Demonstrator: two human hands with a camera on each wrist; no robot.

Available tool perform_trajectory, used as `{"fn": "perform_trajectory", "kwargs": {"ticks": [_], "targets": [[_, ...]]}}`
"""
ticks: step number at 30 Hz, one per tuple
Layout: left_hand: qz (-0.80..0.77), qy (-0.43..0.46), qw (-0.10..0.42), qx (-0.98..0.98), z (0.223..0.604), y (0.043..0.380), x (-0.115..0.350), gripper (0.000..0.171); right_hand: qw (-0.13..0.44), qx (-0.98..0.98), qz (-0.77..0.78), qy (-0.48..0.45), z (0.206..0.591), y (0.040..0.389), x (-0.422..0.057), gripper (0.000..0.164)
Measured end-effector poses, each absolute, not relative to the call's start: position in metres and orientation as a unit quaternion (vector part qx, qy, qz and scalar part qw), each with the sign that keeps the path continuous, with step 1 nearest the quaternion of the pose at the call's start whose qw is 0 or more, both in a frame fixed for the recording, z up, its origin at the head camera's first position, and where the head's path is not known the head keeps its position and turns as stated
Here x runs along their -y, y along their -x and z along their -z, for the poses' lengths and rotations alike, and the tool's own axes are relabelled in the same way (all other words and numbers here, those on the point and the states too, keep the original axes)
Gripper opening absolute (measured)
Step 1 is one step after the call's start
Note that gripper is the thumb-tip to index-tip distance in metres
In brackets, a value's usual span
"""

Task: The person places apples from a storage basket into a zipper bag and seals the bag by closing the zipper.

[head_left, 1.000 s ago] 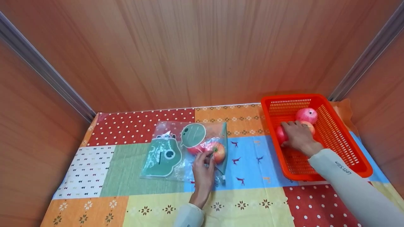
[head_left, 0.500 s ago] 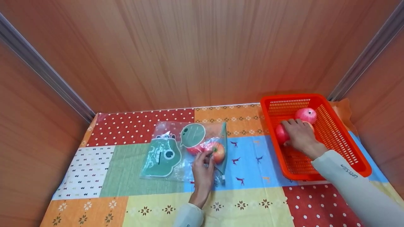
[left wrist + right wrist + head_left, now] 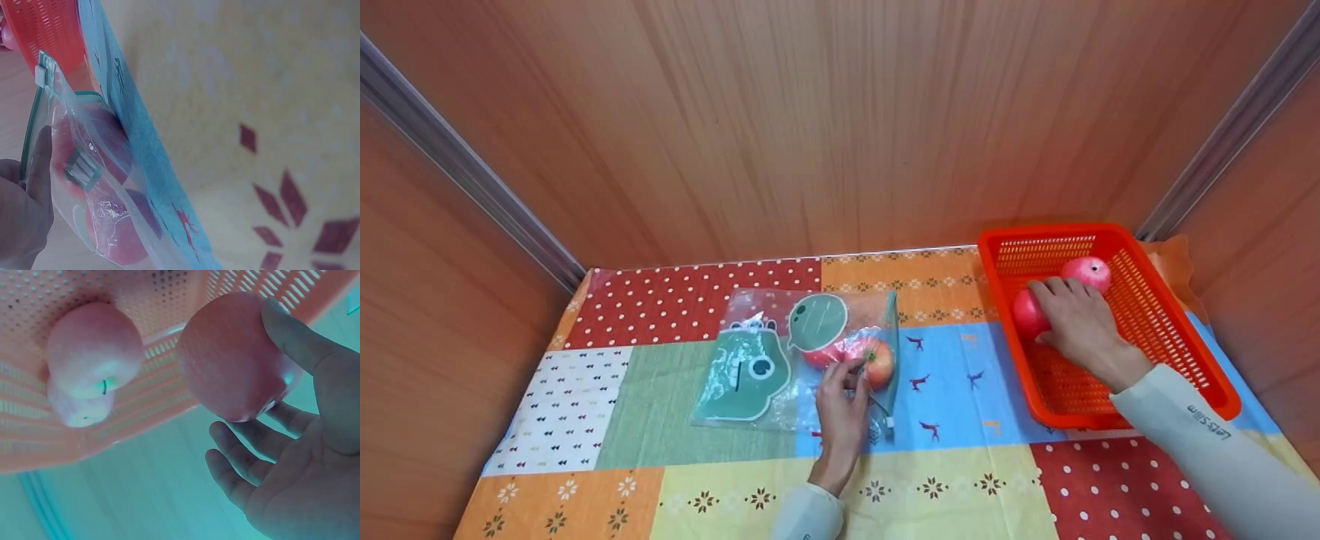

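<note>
My left hand (image 3: 842, 412) pinches the upper layer of a clear zip bag (image 3: 810, 409) near its opening; the bag lies flat, printed with a green cartoon figure. Inside it are two apples (image 3: 877, 364), also seen through the plastic in the left wrist view. A white zip slider (image 3: 40, 76) sits at a corner of its green-edged mouth. My right hand (image 3: 1080, 322) reaches into a red plastic basket (image 3: 1039, 397) and grips a red apple (image 3: 236, 357) between thumb and fingers. Two other apples (image 3: 93, 349) lie together in the basket, one mostly hidden under my hand in the head view.
A patchwork cloth (image 3: 720, 487) covers the table. A wood-grain wall (image 3: 840, 127) rises behind it, with more panels at both sides. The basket stands at the right, close to the back and right panels.
My right hand and forearm have shifted slightly, with the fingers now higher round the red apple at the basket's left side. My left hand and the bag have stayed in place.
</note>
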State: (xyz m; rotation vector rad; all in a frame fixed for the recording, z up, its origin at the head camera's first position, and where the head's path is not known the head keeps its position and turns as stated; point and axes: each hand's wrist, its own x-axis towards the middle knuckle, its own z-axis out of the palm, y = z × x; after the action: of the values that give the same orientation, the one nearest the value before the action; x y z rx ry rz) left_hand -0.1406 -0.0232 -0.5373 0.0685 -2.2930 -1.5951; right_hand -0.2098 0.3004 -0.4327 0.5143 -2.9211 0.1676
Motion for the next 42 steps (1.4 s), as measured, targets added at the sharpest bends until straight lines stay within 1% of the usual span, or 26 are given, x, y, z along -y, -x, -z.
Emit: {"fn": "perform_trajectory", "kwargs": {"ticks": [6, 13, 20, 29, 42], "targets": [[0.563, -0.024, 0.174, 0.807, 0.538, 0.141, 0.023, 0.026, 0.103, 0.978, -0.057, -0.171, 0.422, 0.204, -0.296, 0.085], [0.563, -0.023, 0.178, 0.806, 0.538, 0.142, 0.023, 0.025, 0.109, 0.979, -0.060, -0.161, 0.407, 0.198, -0.288, 0.089], [0.559, -0.025, 0.180, 0.809, 0.537, 0.142, 0.023, 0.024, 0.120, 0.977, -0.052, -0.170, 0.399, 0.193, -0.274, 0.090], [0.558, -0.026, 0.173, 0.811, 0.536, 0.142, 0.023, 0.025, 0.129, 0.972, -0.055, -0.187, 0.403, 0.186, -0.253, 0.094], [0.555, -0.028, 0.172, 0.813, 0.536, 0.141, 0.023, 0.026, 0.131, 0.964, -0.043, -0.225, 0.420, 0.176, -0.219, 0.087]]}}
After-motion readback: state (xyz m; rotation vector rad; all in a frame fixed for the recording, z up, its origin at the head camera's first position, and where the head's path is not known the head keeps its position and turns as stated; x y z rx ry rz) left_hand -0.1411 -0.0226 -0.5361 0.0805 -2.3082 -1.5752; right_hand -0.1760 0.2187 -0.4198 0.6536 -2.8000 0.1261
